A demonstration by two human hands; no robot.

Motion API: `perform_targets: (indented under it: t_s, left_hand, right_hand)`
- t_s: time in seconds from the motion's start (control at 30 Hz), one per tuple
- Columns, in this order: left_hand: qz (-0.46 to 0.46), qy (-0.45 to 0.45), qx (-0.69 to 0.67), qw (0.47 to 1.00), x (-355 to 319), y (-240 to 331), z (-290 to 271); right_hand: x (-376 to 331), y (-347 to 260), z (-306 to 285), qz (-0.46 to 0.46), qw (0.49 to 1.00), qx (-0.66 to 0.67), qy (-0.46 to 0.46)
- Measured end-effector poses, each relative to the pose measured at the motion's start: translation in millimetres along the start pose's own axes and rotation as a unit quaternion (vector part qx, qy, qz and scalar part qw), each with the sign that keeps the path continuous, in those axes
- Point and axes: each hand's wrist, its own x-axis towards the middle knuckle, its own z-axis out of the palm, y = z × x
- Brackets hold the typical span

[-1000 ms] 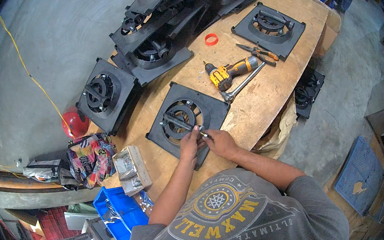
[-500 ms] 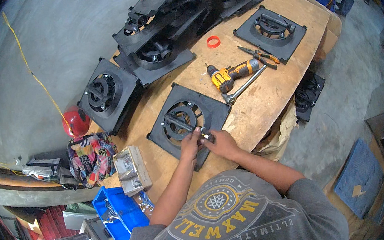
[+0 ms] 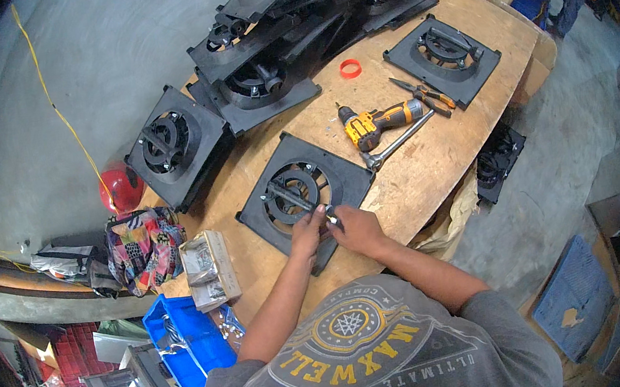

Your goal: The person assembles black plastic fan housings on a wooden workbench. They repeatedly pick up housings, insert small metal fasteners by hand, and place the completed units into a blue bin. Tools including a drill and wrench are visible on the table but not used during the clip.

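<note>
A square black plastic panel point(image 3: 349, 168) with a round ringed opening lies on the table in front of me. Across its ring runs a short black bar point(image 3: 284, 194). At the near end of that bar, my left hand point(image 3: 308, 234) is closed, fingers pinched together; what lies between them is too small to make out. Close beside it, my right hand point(image 3: 359, 231) pinches a small silver metal piece point(image 3: 334, 220) over the panel's near edge. The fingertips of both hands almost meet.
Beyond the panel are a yellow cordless drill point(image 3: 365, 125), a ratchet wrench point(image 3: 400, 140), pliers point(image 3: 425, 93) and a red ring point(image 3: 350, 68). More black panels point(image 3: 259, 91) are piled at the far left. A parts box point(image 3: 210, 271) and blue bin point(image 3: 200, 338) stand left.
My right hand has turned slightly, so more of the silver piece shows in its fingers. My left hand stays at the bar's end. The whole view has shifted a little.
</note>
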Motion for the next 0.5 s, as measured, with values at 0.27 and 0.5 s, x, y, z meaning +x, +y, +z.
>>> perform_targets:
  t_s: [0.27, 0.5]
  left_hand:
    - [0.015, 0.013, 0.017, 1.000, 4, -4, 0]
    - [-0.009, 0.015, 0.024, 1.000, 8, -7, -2]
  right_hand:
    - [3, 0, -1, 0.011, 0.998, -0.040, -0.053]
    - [9, 11, 14, 0.399, 0.764, 0.473, -0.181]
